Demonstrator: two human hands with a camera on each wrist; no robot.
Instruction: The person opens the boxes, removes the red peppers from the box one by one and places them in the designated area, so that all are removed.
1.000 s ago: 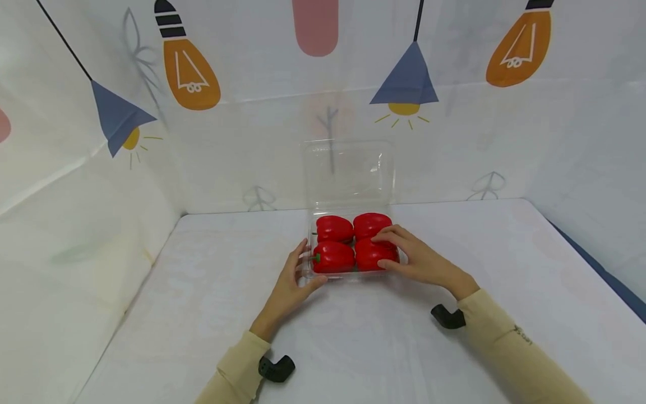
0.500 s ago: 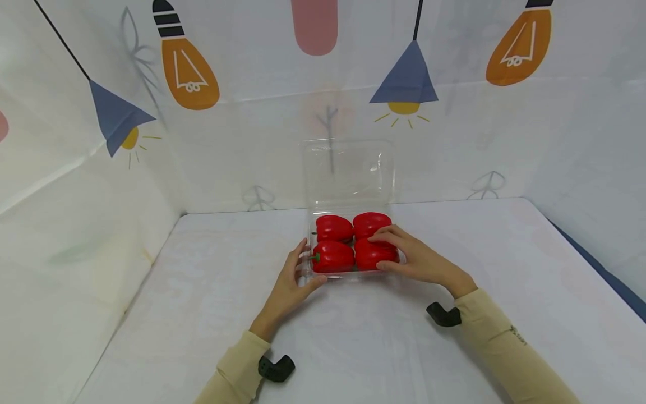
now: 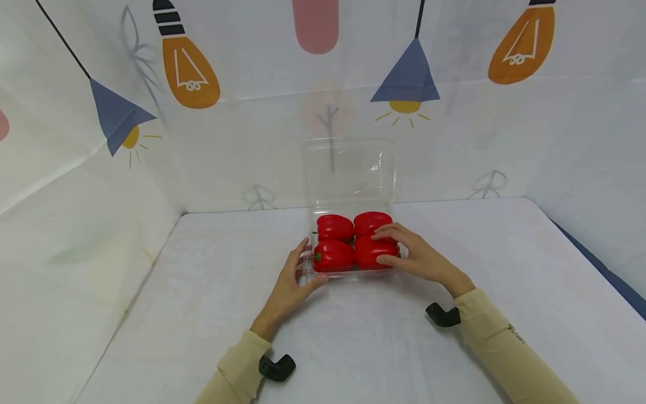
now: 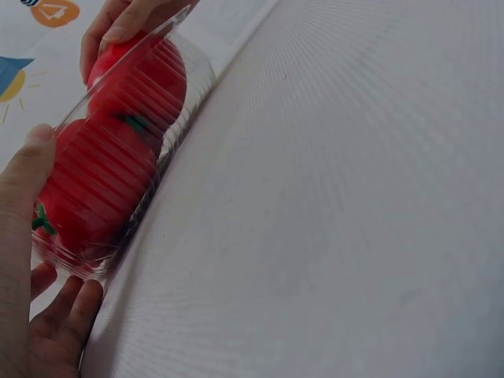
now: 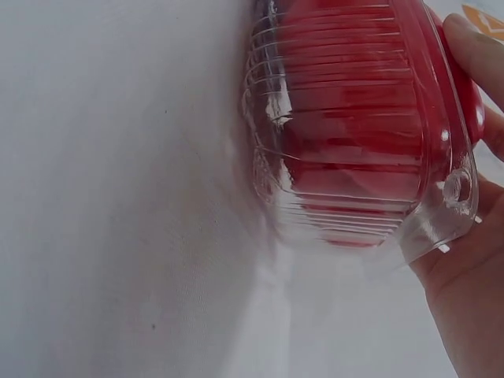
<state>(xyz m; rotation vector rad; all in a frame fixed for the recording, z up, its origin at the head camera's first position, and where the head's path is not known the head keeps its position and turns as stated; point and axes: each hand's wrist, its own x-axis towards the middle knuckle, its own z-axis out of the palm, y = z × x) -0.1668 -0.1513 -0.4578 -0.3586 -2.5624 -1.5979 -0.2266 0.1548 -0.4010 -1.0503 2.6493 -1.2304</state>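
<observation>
A clear plastic clamshell container [image 3: 353, 274] sits on the table with its lid [image 3: 350, 171] raised at the back. Several red bell peppers lie in it in two rows. My right hand [image 3: 421, 255] grips the front right bell pepper [image 3: 370, 252], fingers over its top and thumb at its near side. My left hand [image 3: 285, 289] holds the container's front left corner. In the left wrist view its thumb [image 4: 35, 157] lies at the rim and its fingers are by the corner's end. Beside that hand is the front left bell pepper [image 3: 335, 257], whose green stem points left.
A white cloth covers the table [image 3: 212, 269]. Behind it hangs a white curtain [image 3: 262, 146] printed with lamps and bulbs, close to the raised lid. Dark curved pieces [image 3: 277, 368] stick out at both wrists.
My right hand and the front right bell pepper have risen very slightly. The left hand keeps its place at the container's corner.
</observation>
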